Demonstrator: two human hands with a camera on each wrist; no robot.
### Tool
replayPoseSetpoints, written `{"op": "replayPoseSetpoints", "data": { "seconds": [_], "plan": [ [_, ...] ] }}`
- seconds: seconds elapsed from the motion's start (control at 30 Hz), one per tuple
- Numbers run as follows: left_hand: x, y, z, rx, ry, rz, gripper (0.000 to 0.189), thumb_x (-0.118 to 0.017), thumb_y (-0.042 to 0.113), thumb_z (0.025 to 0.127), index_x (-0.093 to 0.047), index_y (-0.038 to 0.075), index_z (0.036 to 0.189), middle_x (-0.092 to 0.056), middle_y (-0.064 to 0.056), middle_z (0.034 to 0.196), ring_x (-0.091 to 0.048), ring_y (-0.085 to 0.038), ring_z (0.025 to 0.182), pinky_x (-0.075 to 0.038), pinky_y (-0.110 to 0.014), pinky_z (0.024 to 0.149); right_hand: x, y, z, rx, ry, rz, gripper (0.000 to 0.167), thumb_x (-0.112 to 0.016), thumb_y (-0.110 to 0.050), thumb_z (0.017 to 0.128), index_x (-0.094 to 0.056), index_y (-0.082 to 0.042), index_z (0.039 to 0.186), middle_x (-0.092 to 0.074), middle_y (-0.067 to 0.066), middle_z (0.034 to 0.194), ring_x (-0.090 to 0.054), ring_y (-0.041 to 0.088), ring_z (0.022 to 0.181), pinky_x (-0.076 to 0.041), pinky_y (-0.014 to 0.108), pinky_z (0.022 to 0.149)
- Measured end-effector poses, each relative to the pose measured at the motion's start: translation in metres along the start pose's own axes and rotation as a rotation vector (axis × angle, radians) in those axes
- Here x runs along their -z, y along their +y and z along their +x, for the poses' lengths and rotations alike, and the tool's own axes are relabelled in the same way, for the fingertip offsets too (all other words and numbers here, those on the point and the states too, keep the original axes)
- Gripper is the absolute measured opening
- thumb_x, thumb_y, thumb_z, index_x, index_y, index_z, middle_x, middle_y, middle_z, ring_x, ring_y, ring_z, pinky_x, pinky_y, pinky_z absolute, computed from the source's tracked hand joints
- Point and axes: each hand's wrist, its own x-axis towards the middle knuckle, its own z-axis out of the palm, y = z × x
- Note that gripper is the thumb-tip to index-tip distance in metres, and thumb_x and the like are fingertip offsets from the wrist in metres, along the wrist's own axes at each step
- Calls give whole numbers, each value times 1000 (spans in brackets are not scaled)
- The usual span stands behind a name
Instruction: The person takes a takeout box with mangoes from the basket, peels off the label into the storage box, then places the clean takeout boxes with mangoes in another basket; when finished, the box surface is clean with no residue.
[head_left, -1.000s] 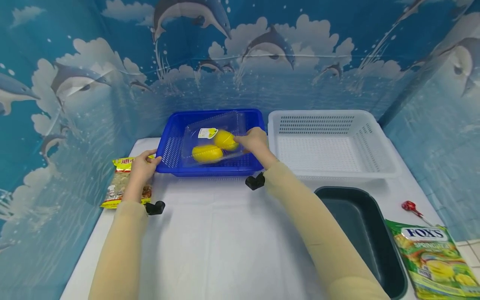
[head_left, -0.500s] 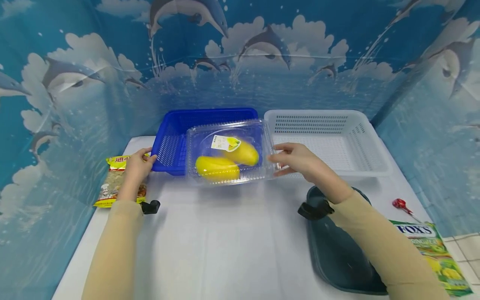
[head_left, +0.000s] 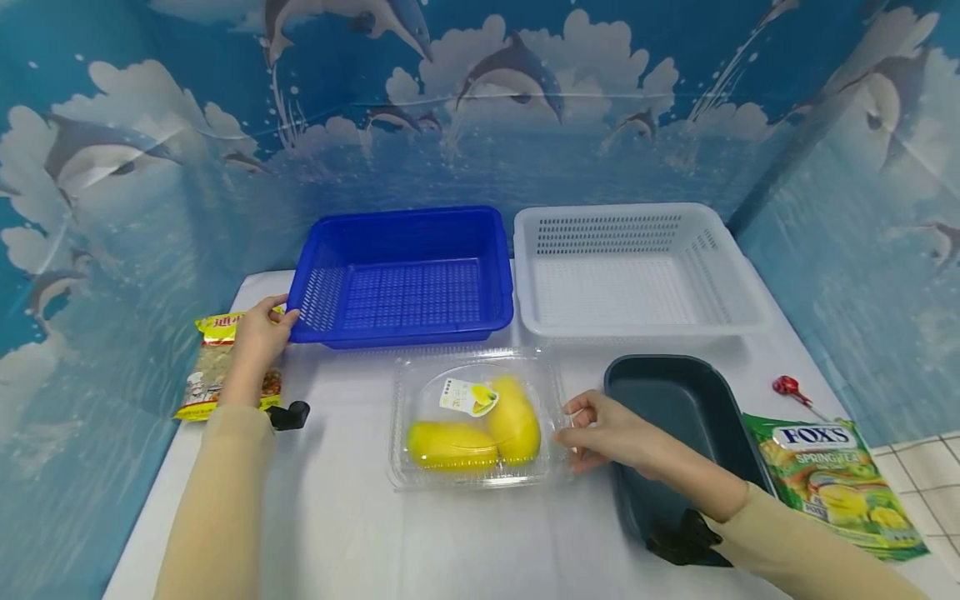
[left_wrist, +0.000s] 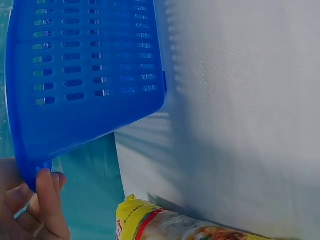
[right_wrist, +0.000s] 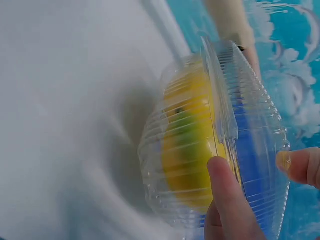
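Observation:
My right hand (head_left: 618, 433) grips the right edge of a clear plastic clamshell box (head_left: 414, 400), low over the white tablecloth in front of the baskets. Two yellow mangoes (head_left: 453, 446) lie inside it, and its lid bears a white label (head_left: 467, 397). In the right wrist view, thumb and fingers pinch the ribbed side of the box (right_wrist: 152, 165), close to a mango (right_wrist: 185, 160) with a green patch. My left hand (head_left: 260, 340) pinches the front left corner of the blue basket (head_left: 405, 335). Its fingertips show at the rim in the left wrist view.
A white basket (head_left: 637, 330) stands right of the blue one. Under my right forearm is a dark green tray (head_left: 667, 387). Farther right lie a red lollipop (head_left: 787, 386) and a green FOX'S bag (head_left: 832, 483). A yellow food packet (head_left: 210, 367) lies beside my left hand.
My right hand has lifted the clamshell box out of the blue basket and brought it toward me, down near the tablecloth. My left hand has kept its hold on the basket corner.

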Motion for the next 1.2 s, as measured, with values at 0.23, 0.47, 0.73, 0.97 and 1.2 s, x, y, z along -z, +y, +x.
{"op": "replayPoseSetpoints", "data": {
  "seconds": [0.23,0.47,0.73,0.97,1.2],
  "plan": [
    [0,-2,0,34,-16,-30,57,-43,36,105,-32,11,154,-50,-22,124,-56,-29,91,-49,-25,68,-4,15,15,-49,-28,-17,58,-71,-15,88,-36,10,127,-50,15,97,-62,20,76,-62,36,71],
    [0,-4,-6,12,-7,-25,61,-39,40,105,-27,9,156,-47,-28,137,-56,-37,106,-54,-46,92,-1,20,22,-78,-47,-68,57,-73,-17,86,-39,8,124,-52,14,94,-63,19,72,-62,33,69],
    [-3,0,-43,-92,201,-40,55,-44,37,104,-37,10,152,-40,-22,148,-41,-38,132,-39,-56,109,2,22,21,-68,-64,-75,58,-73,-18,87,-38,9,125,-55,14,93,-65,20,73,-62,35,71],
    [-34,5,-104,-300,12,-68,43,-51,30,103,-54,4,138,-58,-20,135,-60,-38,115,-53,-52,95,3,22,21,-62,-77,-97,61,-73,-20,88,-38,10,128,-55,13,94,-66,20,75,-62,37,74],
    [-92,7,-138,-295,-266,-187,51,-57,34,100,-48,8,143,-52,-16,143,-61,-34,118,-53,-47,97,3,21,22,-64,-77,-132,63,-73,-22,89,-38,10,130,-54,14,96,-66,19,76,-62,39,76]
  ]
}}
